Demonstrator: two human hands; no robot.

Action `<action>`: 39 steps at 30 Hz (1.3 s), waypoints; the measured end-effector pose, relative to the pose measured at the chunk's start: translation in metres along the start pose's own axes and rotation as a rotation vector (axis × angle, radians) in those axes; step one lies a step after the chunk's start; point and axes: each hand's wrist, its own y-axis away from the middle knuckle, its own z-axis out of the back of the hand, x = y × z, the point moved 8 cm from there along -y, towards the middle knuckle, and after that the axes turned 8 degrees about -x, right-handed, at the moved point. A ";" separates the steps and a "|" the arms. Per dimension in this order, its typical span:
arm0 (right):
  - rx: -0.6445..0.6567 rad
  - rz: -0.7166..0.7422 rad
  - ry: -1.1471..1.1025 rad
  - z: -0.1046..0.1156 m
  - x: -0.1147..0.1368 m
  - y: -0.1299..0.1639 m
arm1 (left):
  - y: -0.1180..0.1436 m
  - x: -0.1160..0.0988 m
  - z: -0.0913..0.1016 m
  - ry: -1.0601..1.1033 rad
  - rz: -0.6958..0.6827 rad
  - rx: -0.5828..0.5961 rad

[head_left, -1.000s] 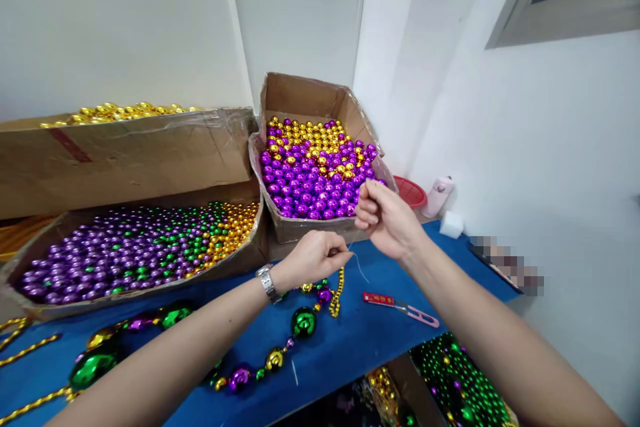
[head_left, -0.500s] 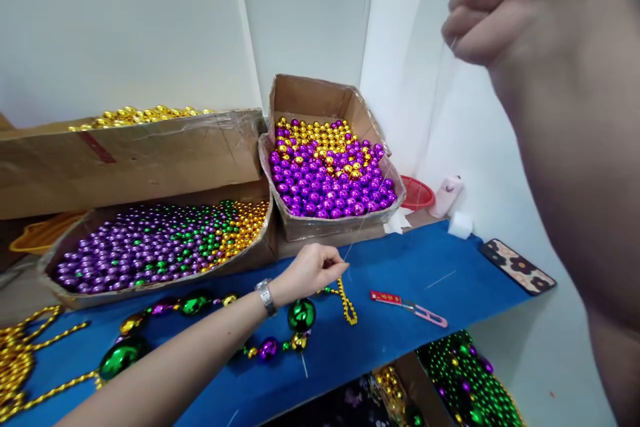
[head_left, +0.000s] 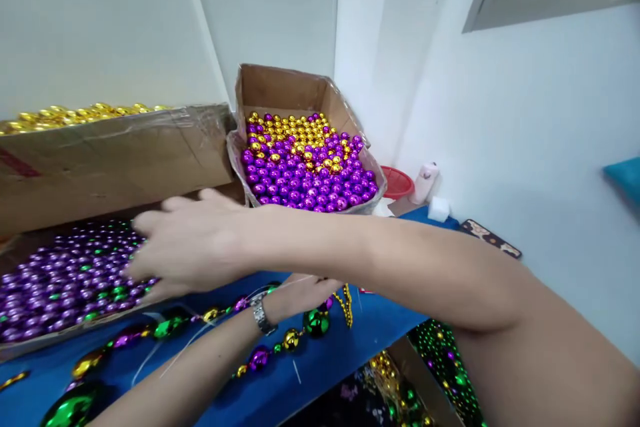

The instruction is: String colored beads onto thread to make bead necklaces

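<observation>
The person's right hand [head_left: 187, 247] stretches across to the left, blurred, over the near edge of a cardboard box [head_left: 50, 339] of small purple and green beads [head_left: 75, 273]; its fingers are spread wide. Its forearm crosses above the left hand [head_left: 300, 297], which sits low over the blue-covered table [head_left: 350, 357], a metal-band wristwatch [head_left: 263, 313] on its wrist. The left fingertips are partly hidden, so whether they pinch anything cannot be told. A pale thread [head_left: 187, 343] trails in loose curves near the left wrist and forearm. The bead strand [head_left: 316, 322], in green, gold and purple with beads of mixed sizes, lies curved on the table, passing behind and to both sides of the left forearm, with a loop of tiny gold beads [head_left: 347, 310] just right of the left hand. A short white piece of thread [head_left: 297, 371] lies near the strand. Beyond the right forearm stands an open carton [head_left: 280, 88] of purple and gold beads, with a red plastic basket [head_left: 399, 182] to its right.
</observation>
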 end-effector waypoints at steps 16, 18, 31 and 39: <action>-0.242 -0.722 -0.229 -0.064 -0.064 0.223 | 0.011 0.047 0.035 0.591 0.412 -0.194; -0.222 -0.669 -0.256 -0.068 -0.055 0.221 | 0.012 0.049 0.037 0.593 0.396 -0.202; -0.163 -0.701 -1.056 -0.139 -0.080 0.211 | 0.028 -0.026 0.064 -0.230 -0.662 -0.291; -0.388 -0.817 -0.524 -0.093 -0.076 0.221 | 0.020 0.017 0.060 0.023 -0.034 -0.251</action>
